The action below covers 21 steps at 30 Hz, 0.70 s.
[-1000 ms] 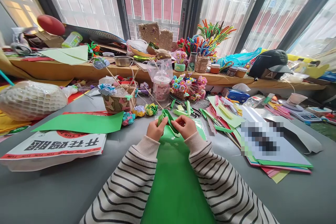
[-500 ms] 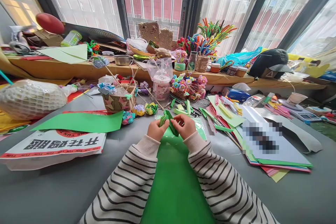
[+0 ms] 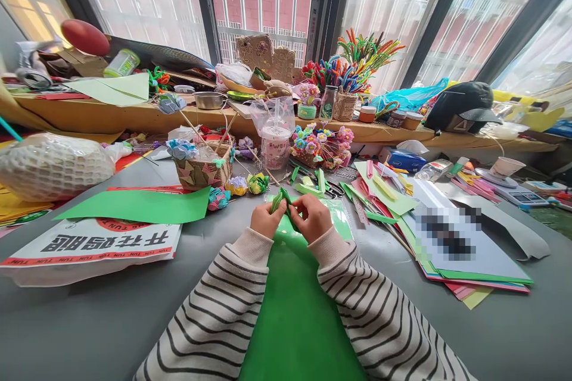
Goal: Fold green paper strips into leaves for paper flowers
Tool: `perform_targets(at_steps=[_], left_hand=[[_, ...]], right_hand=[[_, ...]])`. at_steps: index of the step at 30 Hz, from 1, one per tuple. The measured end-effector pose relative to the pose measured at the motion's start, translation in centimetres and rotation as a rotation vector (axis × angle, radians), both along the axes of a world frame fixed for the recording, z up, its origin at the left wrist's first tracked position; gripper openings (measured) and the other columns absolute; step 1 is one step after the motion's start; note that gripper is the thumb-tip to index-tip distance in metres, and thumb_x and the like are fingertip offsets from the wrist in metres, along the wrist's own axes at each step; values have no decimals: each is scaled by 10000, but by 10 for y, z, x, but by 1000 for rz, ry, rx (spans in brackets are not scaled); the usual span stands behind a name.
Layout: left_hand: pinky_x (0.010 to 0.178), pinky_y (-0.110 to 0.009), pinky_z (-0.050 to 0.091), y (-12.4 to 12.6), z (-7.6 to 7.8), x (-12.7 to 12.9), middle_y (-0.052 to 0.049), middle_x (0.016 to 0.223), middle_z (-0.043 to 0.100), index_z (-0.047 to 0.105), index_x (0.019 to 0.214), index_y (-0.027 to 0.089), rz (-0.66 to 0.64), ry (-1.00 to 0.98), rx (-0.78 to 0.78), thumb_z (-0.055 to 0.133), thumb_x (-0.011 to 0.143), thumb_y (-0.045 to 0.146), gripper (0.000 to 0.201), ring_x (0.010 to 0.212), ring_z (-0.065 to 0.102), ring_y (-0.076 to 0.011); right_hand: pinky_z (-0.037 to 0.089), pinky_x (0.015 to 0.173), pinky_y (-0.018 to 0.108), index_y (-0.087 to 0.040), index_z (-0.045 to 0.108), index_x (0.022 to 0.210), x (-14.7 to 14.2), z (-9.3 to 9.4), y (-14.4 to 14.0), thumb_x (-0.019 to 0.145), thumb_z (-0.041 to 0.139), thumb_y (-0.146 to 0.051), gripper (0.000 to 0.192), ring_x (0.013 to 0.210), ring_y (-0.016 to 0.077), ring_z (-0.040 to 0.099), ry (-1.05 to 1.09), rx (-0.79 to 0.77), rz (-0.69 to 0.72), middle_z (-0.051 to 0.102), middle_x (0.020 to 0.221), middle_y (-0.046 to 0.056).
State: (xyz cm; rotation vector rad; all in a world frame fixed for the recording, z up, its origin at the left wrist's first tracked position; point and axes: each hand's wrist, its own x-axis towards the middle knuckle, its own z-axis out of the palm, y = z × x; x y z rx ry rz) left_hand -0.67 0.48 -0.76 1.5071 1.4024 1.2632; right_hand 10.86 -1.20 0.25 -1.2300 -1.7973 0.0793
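Left of the work, a loose green sheet [image 3: 138,207] lies on the grey bench [image 3: 89,321], overlapping a printed bag [image 3: 93,245]; a sleeve sweep could drag it. Woven basket [image 3: 202,171] with paper flowers sits just behind, small folded balls [image 3: 250,183] near it, easy to knock. Centre: left hand [image 3: 267,220] closed, pinching the folded green paper piece [image 3: 281,199] from its side; right hand [image 3: 313,218] closed on the same piece, fingertips at the fold. Piece held just above a large green sheet [image 3: 297,309] under the forearms. Risk: uneven pinch skews the crease, or thin paper tears. Right: scissors [image 3: 333,192] and stacked coloured paper [image 3: 451,250] near the right elbow; a wide move could shove them.
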Motion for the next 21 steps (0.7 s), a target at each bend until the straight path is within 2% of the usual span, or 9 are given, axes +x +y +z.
perform_targets(at_steps=[10, 14, 21], left_hand=[[362, -209, 198, -7, 8, 4, 52, 323, 260, 271, 355, 171, -35, 87, 32, 443, 639, 486, 458, 338, 254, -52], [360, -210, 200, -6, 7, 4, 54, 315, 260, 265, 347, 170, -47, 55, 14, 466, 620, 495, 469, 333, 256, -50], [333, -211, 189, -2, 3, 2, 59, 296, 246, 270, 344, 179, -59, -104, -29, 482, 611, 473, 450, 306, 248, -49]], right_hand=[[337, 468, 201, -166, 466, 612, -2, -2, 0, 736, 393, -198, 148, 482, 94, 401, -141, 127, -82, 450, 585, 6], [344, 490, 215, -168, 481, 589, -3, 0, -3, 757, 361, -194, 207, 512, 114, 422, -225, 182, -114, 458, 569, 18], [385, 528, 214, -153, 541, 728, -1, 1, -6, 765, 390, -238, 177, 548, 112, 453, -152, 133, -16, 488, 618, 28]])
